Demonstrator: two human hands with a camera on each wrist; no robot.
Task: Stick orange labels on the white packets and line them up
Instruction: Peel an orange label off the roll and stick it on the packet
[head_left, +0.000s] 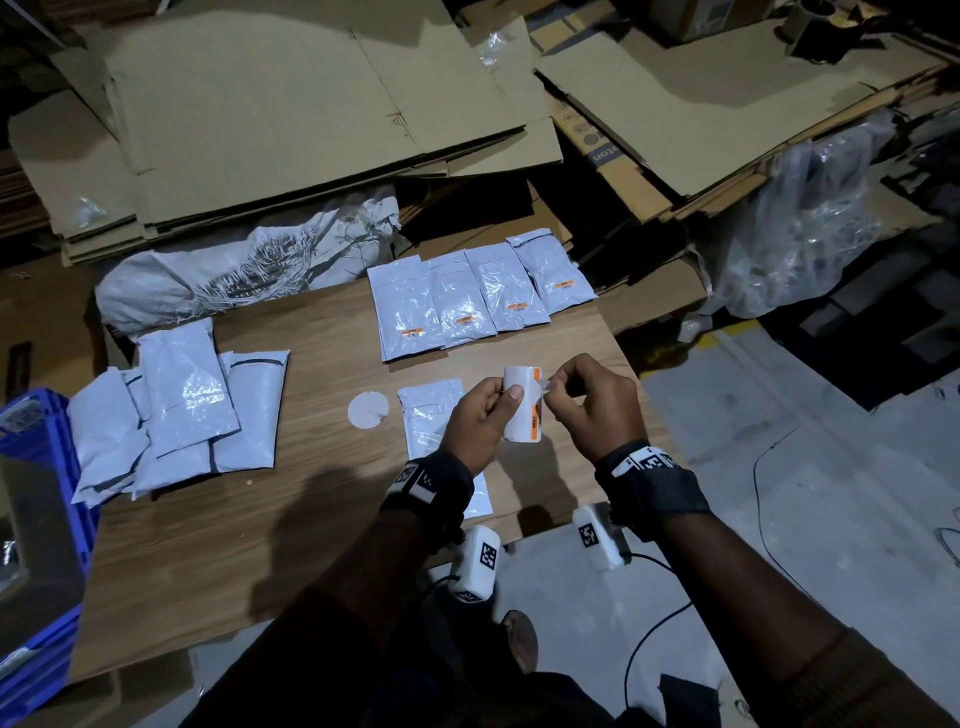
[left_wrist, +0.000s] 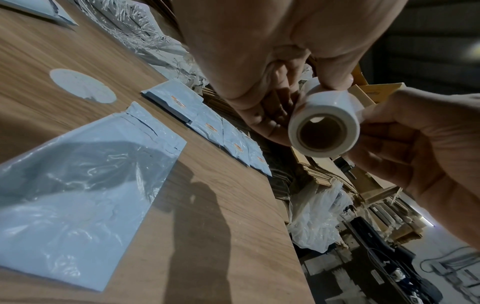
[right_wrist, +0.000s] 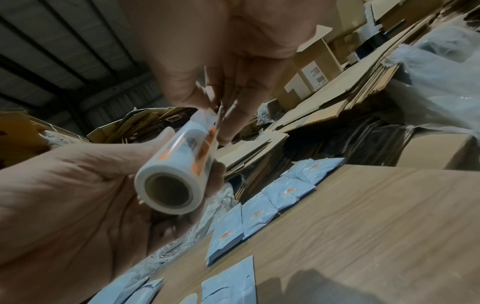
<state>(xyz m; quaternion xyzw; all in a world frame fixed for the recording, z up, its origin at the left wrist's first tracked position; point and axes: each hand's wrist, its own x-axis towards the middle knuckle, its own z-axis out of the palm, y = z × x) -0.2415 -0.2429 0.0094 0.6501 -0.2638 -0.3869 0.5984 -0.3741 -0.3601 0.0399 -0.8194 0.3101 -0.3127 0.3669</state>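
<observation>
My left hand (head_left: 483, 410) grips a white roll of orange labels (head_left: 522, 402) above the wooden table (head_left: 322, 364). In the wrist views the roll (left_wrist: 324, 127) (right_wrist: 176, 176) shows its hollow core. My right hand (head_left: 587, 400) pinches the loose end of the roll's strip (head_left: 545, 385) with thumb and fingertips. Under my hands lies one white packet (head_left: 431, 415) without a label. A row of several labelled white packets (head_left: 478, 296) lies at the table's far edge. A loose heap of unlabelled packets (head_left: 176, 415) sits on the left.
A round white paper disc (head_left: 368, 410) lies on the table left of the single packet. A torn white sack (head_left: 234, 270) and flattened cardboard (head_left: 291, 114) lie beyond the table. A blue crate (head_left: 31, 519) stands at the left. Clear plastic bags (head_left: 800, 223) are heaped at right.
</observation>
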